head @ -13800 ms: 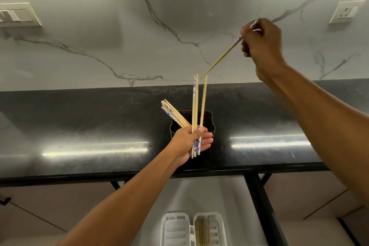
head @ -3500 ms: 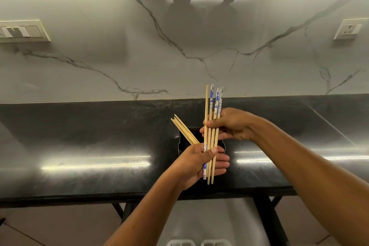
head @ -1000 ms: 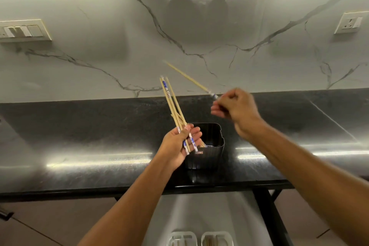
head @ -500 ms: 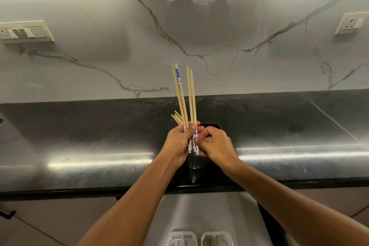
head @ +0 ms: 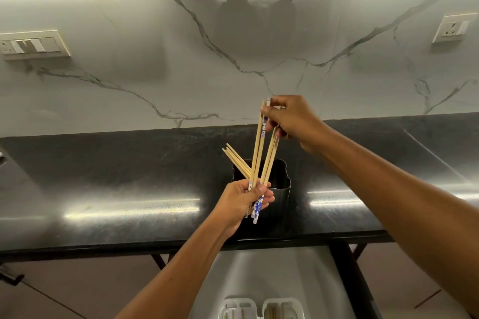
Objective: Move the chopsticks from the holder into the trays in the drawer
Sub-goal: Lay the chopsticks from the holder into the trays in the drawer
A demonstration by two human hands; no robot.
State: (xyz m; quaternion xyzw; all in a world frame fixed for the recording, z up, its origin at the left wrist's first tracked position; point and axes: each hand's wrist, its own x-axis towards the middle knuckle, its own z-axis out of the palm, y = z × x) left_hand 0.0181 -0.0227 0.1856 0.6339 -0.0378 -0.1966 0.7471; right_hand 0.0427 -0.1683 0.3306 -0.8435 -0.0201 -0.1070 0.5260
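Several chopsticks (head: 259,153) stand bunched above the holder (head: 278,176), left hand (head: 243,202) clasping their lower ends, right hand (head: 290,119) pinching the tops. Light, stiff, slippery; best gripped mid-bundle.

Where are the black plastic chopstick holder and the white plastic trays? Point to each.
black plastic chopstick holder (head: 281,184): head view, right front wall.
white plastic trays (head: 294,305): head view, right tray's rim.
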